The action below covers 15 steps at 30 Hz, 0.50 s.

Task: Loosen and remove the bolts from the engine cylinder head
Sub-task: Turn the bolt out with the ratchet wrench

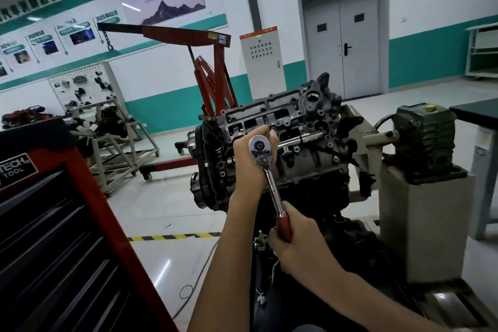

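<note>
The grey engine cylinder head (pixel 304 116) sits on a stand in front of me, tilted with its top face toward the camera. A chrome ratchet wrench (pixel 269 178) with a red grip points at it. My left hand (pixel 249 153) is curled around the ratchet's round head, holding it against the cylinder head. My right hand (pixel 293 237) grips the red handle lower down. The socket and the bolt under the ratchet head are hidden by my left hand. A chrome extension bar (pixel 301 140) lies across the head just right of my left hand.
A red and black tool cabinet (pixel 62 237) stands close at my left. The engine stand's gearbox (pixel 425 137) and its pedestal (pixel 425 224) are at the right. A red engine crane (pixel 210 67) stands behind, and another engine stand (pixel 116 129) at the left.
</note>
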{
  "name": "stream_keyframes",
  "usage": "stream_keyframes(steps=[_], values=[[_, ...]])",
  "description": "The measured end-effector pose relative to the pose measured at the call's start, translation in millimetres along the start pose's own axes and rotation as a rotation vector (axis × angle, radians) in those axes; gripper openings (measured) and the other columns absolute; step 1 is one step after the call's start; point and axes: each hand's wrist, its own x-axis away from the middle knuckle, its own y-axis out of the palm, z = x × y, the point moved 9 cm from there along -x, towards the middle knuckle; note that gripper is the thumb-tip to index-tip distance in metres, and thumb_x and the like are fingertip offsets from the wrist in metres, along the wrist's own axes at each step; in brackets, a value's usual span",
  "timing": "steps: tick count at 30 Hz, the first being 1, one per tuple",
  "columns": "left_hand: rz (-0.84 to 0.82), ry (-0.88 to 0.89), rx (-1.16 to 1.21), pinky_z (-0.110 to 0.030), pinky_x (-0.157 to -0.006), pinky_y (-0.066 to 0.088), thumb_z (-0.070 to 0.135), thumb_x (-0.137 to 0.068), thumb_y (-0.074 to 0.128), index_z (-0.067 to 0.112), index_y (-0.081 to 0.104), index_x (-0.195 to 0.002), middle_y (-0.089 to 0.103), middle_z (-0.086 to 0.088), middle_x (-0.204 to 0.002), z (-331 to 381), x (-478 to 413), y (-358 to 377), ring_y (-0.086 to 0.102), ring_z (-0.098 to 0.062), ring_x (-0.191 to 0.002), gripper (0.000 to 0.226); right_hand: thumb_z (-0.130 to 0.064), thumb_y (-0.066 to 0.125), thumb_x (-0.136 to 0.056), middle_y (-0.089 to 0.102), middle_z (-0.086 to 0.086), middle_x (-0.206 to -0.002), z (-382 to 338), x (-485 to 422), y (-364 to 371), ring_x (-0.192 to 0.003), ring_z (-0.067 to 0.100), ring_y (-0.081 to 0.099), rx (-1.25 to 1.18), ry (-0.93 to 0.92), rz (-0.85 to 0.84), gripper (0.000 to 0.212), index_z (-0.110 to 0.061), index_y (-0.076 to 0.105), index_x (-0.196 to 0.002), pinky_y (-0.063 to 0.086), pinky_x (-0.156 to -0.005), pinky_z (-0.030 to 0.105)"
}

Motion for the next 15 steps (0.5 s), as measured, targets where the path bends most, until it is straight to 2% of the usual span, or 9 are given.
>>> stream_keyframes(steps=[3, 6, 7, 9, 11, 13, 15], values=[[-0.013, 0.007, -0.080, -0.018, -0.049, 0.024, -0.002, -0.092, 0.055, 0.005, 0.040, -0.055, 0.032, 0.008, -0.052, -6, -2, -12, 0.028, -0.003, -0.049, 0.041, -0.013, 0.057, -0.078, 0.046, 0.000, -0.060, -11, -15, -37, -0.046, 0.015, 0.044, 0.287, -0.117, -0.100, 0.024, -0.028, 0.039, -0.072, 0.040, -0.047, 0.027], [-0.086, 0.017, -0.111, -0.016, -0.050, 0.024, -0.004, -0.092, 0.055, 0.017, 0.036, -0.054, 0.032, 0.009, -0.050, -1, -6, -16, 0.028, -0.003, -0.049, 0.047, -0.015, 0.056, -0.083, 0.051, -0.007, -0.061, -32, -44, -84, -0.046, 0.005, 0.052, 0.703, -0.244, -0.304, 0.016, -0.029, 0.049, -0.085, 0.047, -0.045, 0.020], [-0.103, 0.016, -0.116, -0.016, -0.050, 0.024, -0.005, -0.091, 0.055, 0.020, 0.036, -0.053, 0.031, 0.011, -0.050, 2, -7, -14, 0.028, -0.003, -0.048, 0.049, -0.016, 0.054, -0.085, 0.050, -0.008, -0.059, -44, -56, -100, -0.046, 0.001, 0.052, 0.874, -0.307, -0.303, 0.012, -0.026, 0.049, -0.089, 0.047, -0.043, 0.019], [-0.108, 0.007, -0.126, -0.016, -0.049, 0.023, -0.003, -0.091, 0.056, 0.024, 0.034, -0.053, 0.031, 0.011, -0.047, 5, -10, -12, 0.028, -0.002, -0.047, 0.052, -0.019, 0.052, -0.085, 0.042, -0.014, -0.054, -76, -74, -123, -0.046, -0.003, 0.043, 1.126, -0.464, -0.182, 0.013, -0.026, 0.041, -0.083, 0.033, -0.041, 0.015], [-0.066, -0.010, -0.098, -0.014, -0.050, 0.025, -0.001, -0.092, 0.056, 0.026, 0.036, -0.053, 0.034, 0.012, -0.046, 3, -9, -13, 0.030, -0.001, -0.046, 0.052, -0.019, 0.052, -0.084, 0.038, -0.016, -0.053, -84, -76, -127, -0.047, -0.005, 0.039, 1.164, -0.496, -0.119, 0.018, -0.029, 0.037, -0.082, 0.025, -0.044, 0.012], [0.010, -0.041, -0.029, -0.013, -0.050, 0.026, -0.001, -0.092, 0.056, 0.027, 0.038, -0.053, 0.036, 0.014, -0.046, -3, -5, -19, 0.032, 0.000, -0.047, 0.051, -0.017, 0.052, -0.086, 0.041, -0.014, -0.055, -64, -62, -111, -0.048, -0.002, 0.047, 1.049, -0.400, -0.115, 0.013, -0.026, 0.043, -0.087, 0.035, -0.044, 0.011], [0.065, -0.055, 0.004, -0.014, -0.050, 0.026, -0.001, -0.092, 0.056, 0.026, 0.038, -0.053, 0.035, 0.014, -0.046, -8, -2, -23, 0.030, 0.000, -0.047, 0.050, -0.020, 0.054, -0.084, 0.045, -0.010, -0.059, -35, -39, -84, -0.053, 0.011, 0.054, 0.826, -0.275, -0.043, 0.014, -0.025, 0.041, -0.087, 0.045, -0.050, 0.023]])
